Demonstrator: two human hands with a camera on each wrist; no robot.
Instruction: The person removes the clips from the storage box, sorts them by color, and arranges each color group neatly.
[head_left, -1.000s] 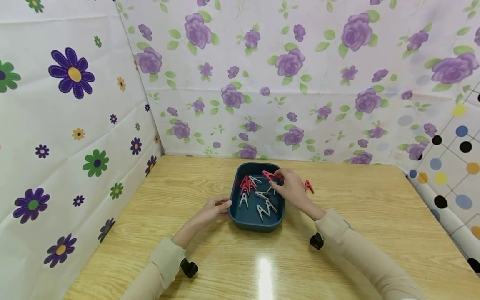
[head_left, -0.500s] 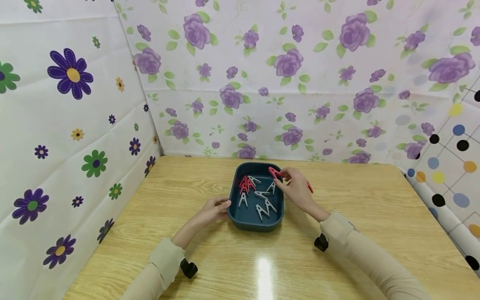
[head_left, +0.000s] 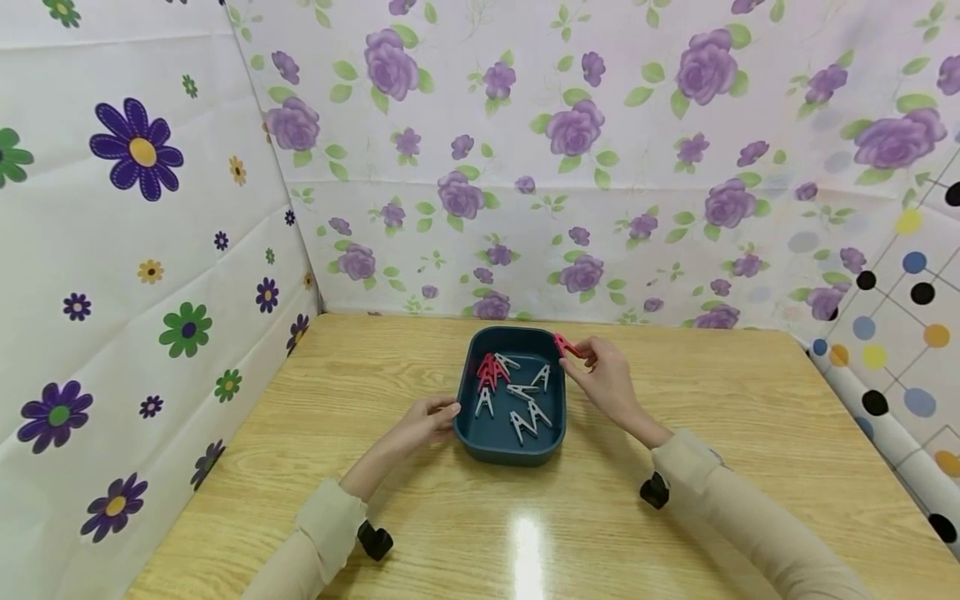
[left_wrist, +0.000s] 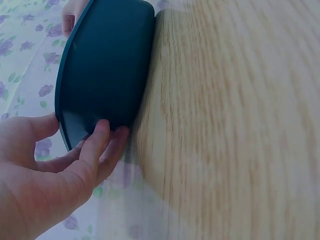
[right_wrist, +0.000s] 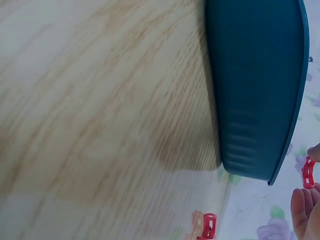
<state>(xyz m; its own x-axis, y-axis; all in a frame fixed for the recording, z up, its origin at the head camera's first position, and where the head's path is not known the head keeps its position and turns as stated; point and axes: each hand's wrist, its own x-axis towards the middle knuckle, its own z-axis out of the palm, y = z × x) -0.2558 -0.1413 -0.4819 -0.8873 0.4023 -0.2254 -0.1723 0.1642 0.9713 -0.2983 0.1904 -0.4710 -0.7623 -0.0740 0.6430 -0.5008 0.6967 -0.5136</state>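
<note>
A dark teal plastic box [head_left: 510, 454] stands on the table, with several grey clothespins [head_left: 522, 390] and a cluster of red clothespins [head_left: 491, 368] lying inside. My left hand [head_left: 426, 418] holds the box at its left side; in the left wrist view the thumb is at the rim and the fingers [left_wrist: 95, 142] lie against the outer wall. Just above the box's right rim, my right hand [head_left: 609, 379] pinches a red clothespin [head_left: 567, 345] between thumb and fingers. In the right wrist view this held clothespin [right_wrist: 308, 172] appears at the right edge.
Another red clothespin [right_wrist: 209, 226] lies on the table to the right of the box, hidden in the head view by the right hand. Flowered cloth [head_left: 465, 250] hangs behind the wooden table [head_left: 375, 350], with more patterned cloth at both sides.
My right hand, pinching the red clothespin, has moved right from over the inside of the box to its right rim. The left hand has stayed at the box's left side.
</note>
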